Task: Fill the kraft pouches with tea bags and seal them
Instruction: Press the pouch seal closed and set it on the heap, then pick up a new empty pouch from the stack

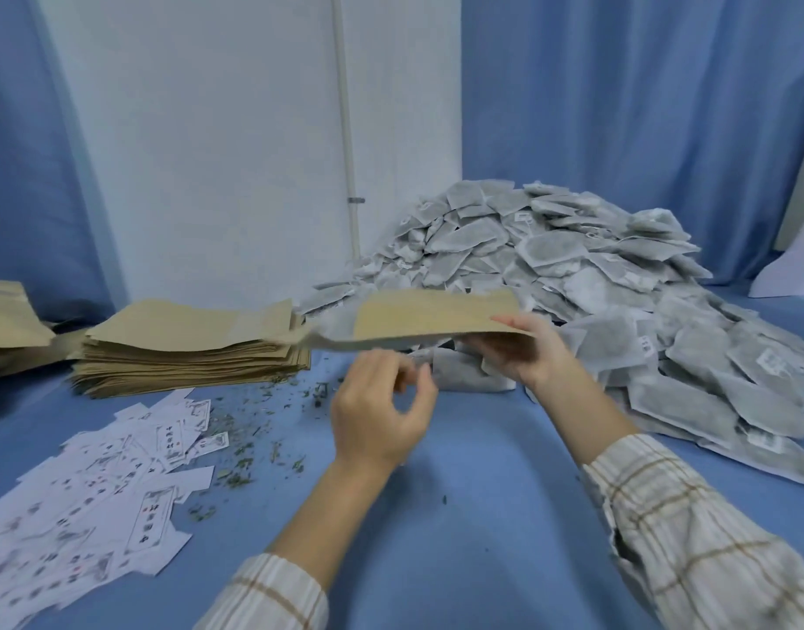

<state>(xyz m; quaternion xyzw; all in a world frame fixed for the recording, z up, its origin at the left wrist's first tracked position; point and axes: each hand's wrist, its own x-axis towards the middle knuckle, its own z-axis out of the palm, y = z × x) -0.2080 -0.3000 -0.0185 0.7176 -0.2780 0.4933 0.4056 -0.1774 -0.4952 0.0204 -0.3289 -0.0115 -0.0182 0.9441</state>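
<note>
Over the blue table your right hand pinches one empty pouch, left hand loosely curled, holding nothing; nothing's filled or sealed, whole pile left.

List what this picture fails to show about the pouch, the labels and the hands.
Head view:
- Pouch: edge-on and motion-blurred; mouth unreadable.
- Right hand: fingers under the pouch, hidden.
- Left hand: holds nothing visible.
- Labels: print blurred.
- Tea bags: tags too small.
</note>
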